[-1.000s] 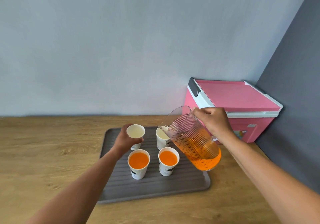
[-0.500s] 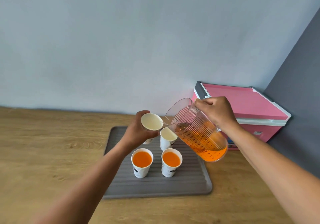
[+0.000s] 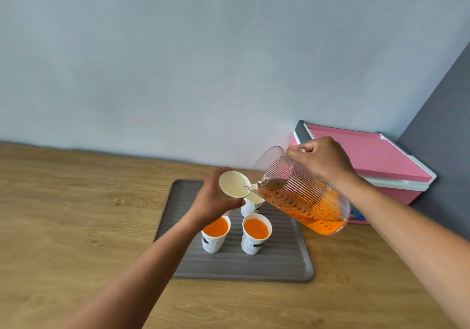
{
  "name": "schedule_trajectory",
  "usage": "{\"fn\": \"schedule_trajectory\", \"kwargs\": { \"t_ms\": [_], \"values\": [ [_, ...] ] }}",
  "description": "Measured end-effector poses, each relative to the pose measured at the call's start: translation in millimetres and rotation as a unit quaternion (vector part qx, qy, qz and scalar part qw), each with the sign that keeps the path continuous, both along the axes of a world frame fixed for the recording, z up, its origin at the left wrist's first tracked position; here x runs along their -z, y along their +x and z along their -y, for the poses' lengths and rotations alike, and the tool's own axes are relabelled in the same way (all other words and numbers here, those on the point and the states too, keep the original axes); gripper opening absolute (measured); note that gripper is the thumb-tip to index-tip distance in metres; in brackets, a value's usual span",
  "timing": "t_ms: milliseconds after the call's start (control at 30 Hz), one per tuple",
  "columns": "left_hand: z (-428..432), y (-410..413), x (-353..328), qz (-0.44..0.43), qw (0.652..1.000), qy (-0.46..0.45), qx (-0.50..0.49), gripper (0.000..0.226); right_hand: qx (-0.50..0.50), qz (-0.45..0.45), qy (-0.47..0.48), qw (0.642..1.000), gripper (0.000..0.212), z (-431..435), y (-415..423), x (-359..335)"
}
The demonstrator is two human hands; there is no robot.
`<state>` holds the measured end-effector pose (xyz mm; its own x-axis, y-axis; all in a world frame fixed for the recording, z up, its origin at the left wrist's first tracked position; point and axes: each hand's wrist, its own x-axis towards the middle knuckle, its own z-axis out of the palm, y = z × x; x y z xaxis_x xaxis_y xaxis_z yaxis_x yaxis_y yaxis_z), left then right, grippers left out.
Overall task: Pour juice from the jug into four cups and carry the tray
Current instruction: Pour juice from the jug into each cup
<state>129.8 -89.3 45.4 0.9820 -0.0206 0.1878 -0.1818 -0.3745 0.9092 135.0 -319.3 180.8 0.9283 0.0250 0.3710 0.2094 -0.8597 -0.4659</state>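
Wooden table, jug spout tilted left

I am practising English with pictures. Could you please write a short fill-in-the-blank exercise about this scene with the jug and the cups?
1. The left hand holds an ____ paper cup above the grey tray.
2. The right hand tilts the clear jug of ____ juice.
3. ____ cups standing on the tray are already filled.
4. Behind the jug stands a ____ cooler box.

Missing words: empty; orange; Two; pink
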Motion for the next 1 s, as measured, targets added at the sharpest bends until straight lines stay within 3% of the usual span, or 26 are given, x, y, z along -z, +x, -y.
{"fn": "schedule_trajectory", "kwargs": {
  "t_ms": [267,1000],
  "values": [
    [6.7,-10.3,3.7,-0.015,1.0,-0.003,0.0,0.081,0.004,0.001,-0.056,0.998,0.04,1.8,-4.2,-2.5],
    [16.1,-28.8,10.7,-0.029,0.999,-0.023,0.011,0.08,0.024,-0.02,-0.089,0.996,0.04,0.2,-29.2,-9.1]
  ]
}}
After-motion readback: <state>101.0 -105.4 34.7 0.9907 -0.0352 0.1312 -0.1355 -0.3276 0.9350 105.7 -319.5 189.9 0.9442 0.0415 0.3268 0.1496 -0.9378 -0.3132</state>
